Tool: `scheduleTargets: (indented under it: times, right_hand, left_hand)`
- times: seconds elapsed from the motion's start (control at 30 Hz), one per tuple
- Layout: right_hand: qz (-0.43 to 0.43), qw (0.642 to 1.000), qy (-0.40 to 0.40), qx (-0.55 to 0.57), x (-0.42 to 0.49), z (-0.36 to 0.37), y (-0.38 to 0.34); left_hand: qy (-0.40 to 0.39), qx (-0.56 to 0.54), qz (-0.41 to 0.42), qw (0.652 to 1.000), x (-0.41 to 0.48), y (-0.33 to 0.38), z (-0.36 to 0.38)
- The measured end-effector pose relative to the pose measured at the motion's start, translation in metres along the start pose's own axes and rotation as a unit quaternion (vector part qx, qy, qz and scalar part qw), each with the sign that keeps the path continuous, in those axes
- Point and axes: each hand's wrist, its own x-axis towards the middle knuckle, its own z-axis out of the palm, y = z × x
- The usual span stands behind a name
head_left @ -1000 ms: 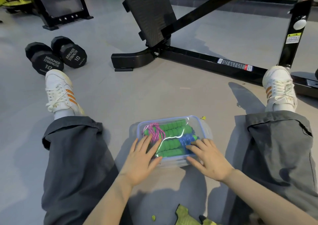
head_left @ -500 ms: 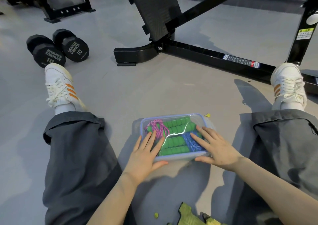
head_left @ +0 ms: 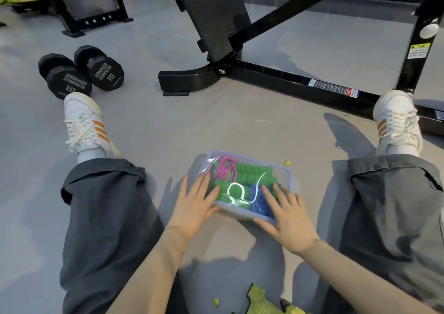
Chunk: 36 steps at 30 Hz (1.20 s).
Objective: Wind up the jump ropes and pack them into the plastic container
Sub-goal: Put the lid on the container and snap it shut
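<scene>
The clear plastic container (head_left: pixel 287 174) with a blue-rimmed lid lies on the grey floor between my legs. Inside are green foam handles (head_left: pixel 249 173), a pink rope bundle (head_left: pixel 224 169) at the far left and a blue rope bundle (head_left: pixel 259 203) at the near right. My left hand (head_left: pixel 194 205) lies with spread fingers on the lid's left part, thumb against the near edge. My right hand (head_left: pixel 288 220) covers the near right corner the same way, thumb along the near wall.
Two black 10 dumbbells (head_left: pixel 81 75) lie beyond my left shoe (head_left: pixel 84 123). A black machine frame (head_left: pixel 288 83) runs across the floor ahead, reaching my right shoe (head_left: pixel 396 119). Yellow-green scraps (head_left: pixel 287 162) lie beside the container, and a yellow-green item (head_left: pixel 262 299) lies near my lap.
The container has turned clockwise under my hands, its right end swinging nearer to me. My right hand moved from the right side to the near right corner.
</scene>
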Motion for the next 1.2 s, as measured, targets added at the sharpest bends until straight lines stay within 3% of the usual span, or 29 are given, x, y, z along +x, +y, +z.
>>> scheduleTargets:
  times: [0.17, 0.27, 0.43, 0.5, 0.6, 0.73, 0.93, 1.03, 1.2]
  right_hand:
    - [-0.023, 0.986, 0.090, 0.141, -0.006, -0.010, -0.025]
    - [-0.042, 0.982, 0.045, 0.178, 0.009, -0.013, -0.009]
    - [0.050, 0.970, -0.065, 0.229, 0.015, 0.000, 0.004]
    - [0.067, 0.967, -0.053, 0.239, 0.009, 0.001, 0.004]
    - [0.067, 0.971, -0.042, 0.224, -0.010, -0.001, 0.000]
    - [0.039, 0.974, -0.061, 0.217, -0.034, 0.001, -0.007]
    - [-0.025, 0.998, -0.011, 0.053, -0.028, -0.008, -0.003]
    - [-0.092, 0.993, -0.010, 0.071, -0.016, -0.007, 0.005]
    - [-0.126, 0.988, -0.054, 0.076, -0.002, 0.002, 0.015]
  left_hand:
    - [-0.001, -0.090, -0.111, 0.990, 0.000, 0.019, -0.011]
    - [-0.007, -0.155, -0.177, 0.972, -0.008, 0.062, -0.016]
    - [-0.110, -0.230, -0.263, 0.930, -0.012, 0.104, -0.008]
    - [-0.092, -0.227, -0.243, 0.938, -0.009, 0.101, -0.009]
    - [-0.131, -0.233, -0.134, 0.954, -0.002, 0.072, -0.014]
    - [-0.126, -0.125, -0.031, 0.984, 0.008, 0.033, -0.010]
    - [0.021, -0.190, -0.008, 0.982, -0.010, 0.052, -0.007]
    - [-0.026, -0.191, -0.039, 0.980, -0.030, 0.058, -0.003]
    - [-0.082, -0.113, 0.026, 0.990, -0.035, 0.047, -0.005]
